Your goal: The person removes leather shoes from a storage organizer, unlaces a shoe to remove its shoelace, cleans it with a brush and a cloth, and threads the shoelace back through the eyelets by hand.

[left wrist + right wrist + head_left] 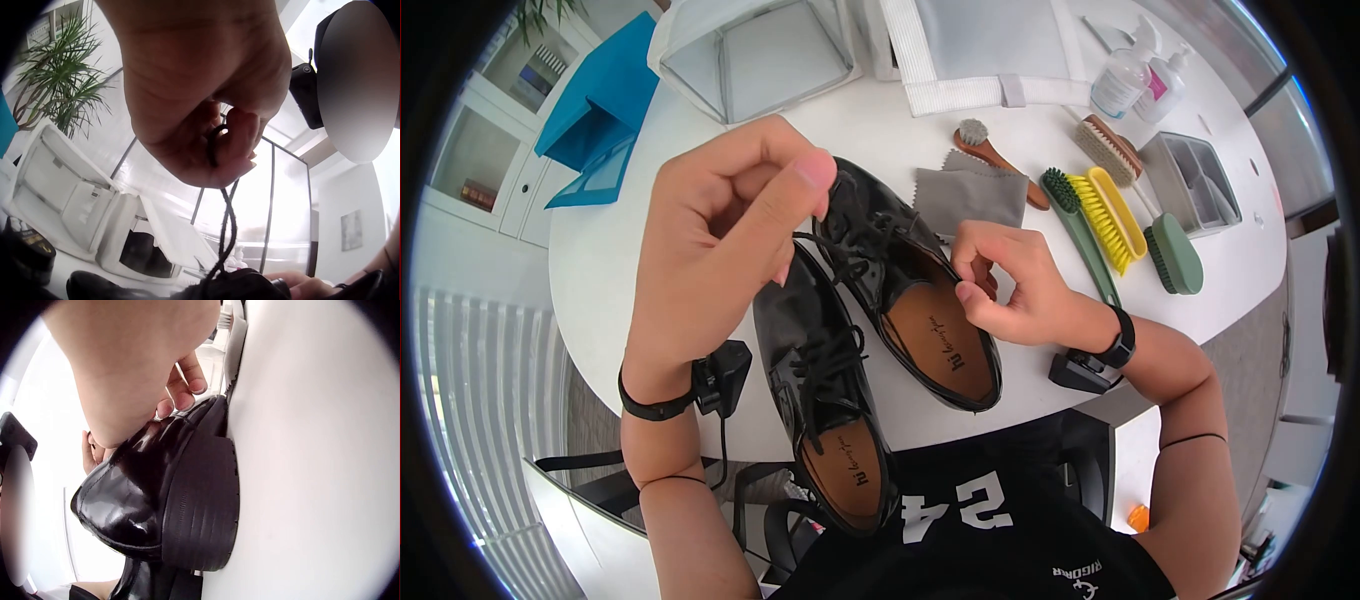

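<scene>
A pair of black glossy lace-up shoes with tan insoles lies on the white table. My left hand (718,240) is raised over the toes, pinching a black shoelace (230,219) between thumb and curled fingers. In the left wrist view that lace runs down from the fingertips to the shoe below. My right hand (1028,285) grips the side rim of the right shoe (990,375), thumb at the inner edge of the opening. The heel of this shoe (125,500) faces the right wrist camera. Beside it, the left shoe (785,320) has its lace tied, its heel toward my body.
Right of the shoes lie grey cloths (970,200), a wooden dauber brush (1005,165), a yellow brush (1108,220), green brushes (1175,255) and a grey divided box (1195,180). Two bottles (1122,85) stand behind. White storage boxes (770,60) and a blue bag (600,110) sit at the back.
</scene>
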`<action>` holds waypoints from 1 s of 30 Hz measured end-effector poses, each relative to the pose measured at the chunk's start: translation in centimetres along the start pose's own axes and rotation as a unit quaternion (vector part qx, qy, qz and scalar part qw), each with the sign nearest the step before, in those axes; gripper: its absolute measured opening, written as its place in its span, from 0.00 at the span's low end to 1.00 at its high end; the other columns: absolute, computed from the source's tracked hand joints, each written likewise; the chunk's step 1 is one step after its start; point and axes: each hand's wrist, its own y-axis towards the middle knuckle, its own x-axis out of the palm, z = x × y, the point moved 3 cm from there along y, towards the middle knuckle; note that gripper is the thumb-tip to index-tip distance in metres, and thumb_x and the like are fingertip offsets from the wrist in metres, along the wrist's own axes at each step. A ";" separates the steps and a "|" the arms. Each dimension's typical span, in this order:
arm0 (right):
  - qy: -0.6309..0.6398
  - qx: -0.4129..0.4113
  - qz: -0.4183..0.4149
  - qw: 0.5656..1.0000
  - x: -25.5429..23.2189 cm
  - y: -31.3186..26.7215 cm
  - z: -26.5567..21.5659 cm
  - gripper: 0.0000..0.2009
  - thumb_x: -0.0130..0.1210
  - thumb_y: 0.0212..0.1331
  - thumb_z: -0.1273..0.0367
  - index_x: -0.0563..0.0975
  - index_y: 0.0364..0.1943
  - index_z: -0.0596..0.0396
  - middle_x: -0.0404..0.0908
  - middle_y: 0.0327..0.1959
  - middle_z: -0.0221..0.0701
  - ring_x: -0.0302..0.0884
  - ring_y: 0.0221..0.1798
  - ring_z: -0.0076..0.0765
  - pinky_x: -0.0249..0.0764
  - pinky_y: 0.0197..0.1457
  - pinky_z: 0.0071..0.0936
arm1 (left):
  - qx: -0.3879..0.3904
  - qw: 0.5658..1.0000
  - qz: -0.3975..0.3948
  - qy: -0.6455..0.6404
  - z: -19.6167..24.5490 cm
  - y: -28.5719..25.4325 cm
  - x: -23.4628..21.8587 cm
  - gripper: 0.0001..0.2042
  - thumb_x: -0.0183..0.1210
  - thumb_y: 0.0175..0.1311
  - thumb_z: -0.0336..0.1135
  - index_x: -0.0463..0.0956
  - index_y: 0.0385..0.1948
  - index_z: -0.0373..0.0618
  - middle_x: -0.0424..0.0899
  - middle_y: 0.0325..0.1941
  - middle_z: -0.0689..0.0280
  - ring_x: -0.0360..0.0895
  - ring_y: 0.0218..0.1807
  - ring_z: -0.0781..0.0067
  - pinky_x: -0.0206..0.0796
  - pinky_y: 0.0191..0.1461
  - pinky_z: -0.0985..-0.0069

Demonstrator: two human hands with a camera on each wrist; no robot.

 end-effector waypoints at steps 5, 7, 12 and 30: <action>0.009 0.006 -0.005 1.000 0.0 0.0 0.0 0.09 0.63 0.60 0.75 0.72 0.30 0.56 0.72 0.27 0.27 0.71 0.20 0.24 0.66 0.24 0.24 | 0.080 0.995 0.052 -0.033 -0.1 0.0 -1.7 0.11 0.59 0.85 0.37 0.82 0.42 0.38 0.73 0.21 0.78 0.61 0.19 0.91 0.54 0.24 0.84; 0.011 0.008 -0.006 1.000 0.0 0.0 0.1 0.09 0.63 0.60 0.75 0.72 0.30 0.56 0.72 0.27 0.27 0.71 0.20 0.24 0.66 0.24 0.24 | 0.086 0.993 0.066 -0.040 -0.4 0.2 -2.2 0.11 0.58 0.86 0.37 0.82 0.44 0.38 0.72 0.20 0.78 0.59 0.18 0.91 0.54 0.24 0.84; 0.011 -0.001 -0.005 1.000 0.0 0.0 0.2 0.08 0.62 0.59 0.76 0.72 0.30 0.56 0.72 0.27 0.27 0.70 0.20 0.23 0.65 0.24 0.24 | 0.099 0.982 0.151 -0.051 -0.1 0.1 -1.9 0.14 0.52 0.89 0.39 0.79 0.47 0.37 0.66 0.19 0.77 0.59 0.18 0.90 0.55 0.22 0.83; 0.010 0.000 -0.009 1.000 0.0 0.1 0.0 0.08 0.62 0.60 0.76 0.72 0.30 0.56 0.72 0.28 0.28 0.71 0.21 0.23 0.66 0.25 0.24 | 0.166 0.939 0.297 0.045 -0.7 1.7 -6.3 0.17 0.58 0.84 0.39 0.75 0.63 0.36 0.80 0.42 0.65 0.80 0.45 0.74 0.75 0.41 0.74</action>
